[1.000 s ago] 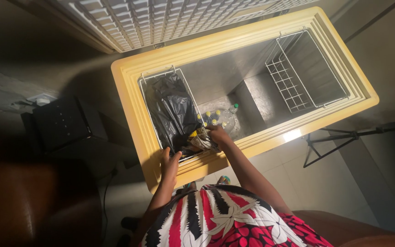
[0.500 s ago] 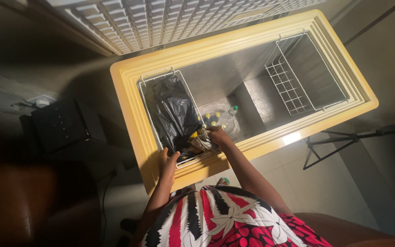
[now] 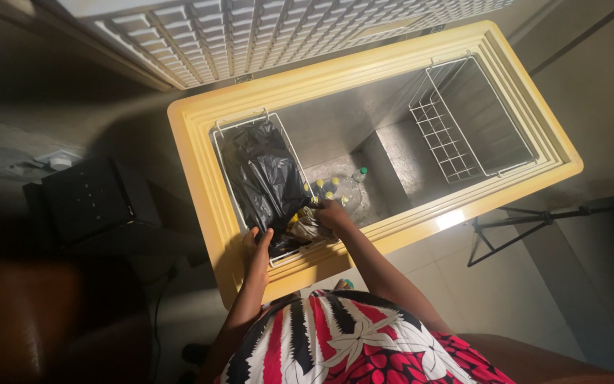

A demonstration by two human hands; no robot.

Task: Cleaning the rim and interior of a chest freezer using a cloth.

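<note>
An open chest freezer with a yellow rim (image 3: 200, 185) lies below me. In its left wire basket (image 3: 223, 171) sits a crumpled black plastic bag (image 3: 268, 178). My right hand (image 3: 330, 212) is closed on a grey crinkled bag with yellow items (image 3: 308, 226) at the basket's near corner. My left hand (image 3: 256, 250) rests on the freezer's near rim, its fingers at the basket's edge and the black bag. Several bottles with yellow caps (image 3: 328, 189) stand on the freezer floor behind my right hand.
A second white wire basket (image 3: 443, 135) hangs at the freezer's right end. The ribbed lid (image 3: 264, 28) stands raised at the back. A black box (image 3: 90, 199) sits left of the freezer, a dark tripod (image 3: 520, 220) right of it. My patterned dress (image 3: 349, 341) fills the bottom.
The view has shifted slightly, so the freezer sits a little further left. My left hand has slid up onto the basket's edge. My right hand stays on the grey bag.
</note>
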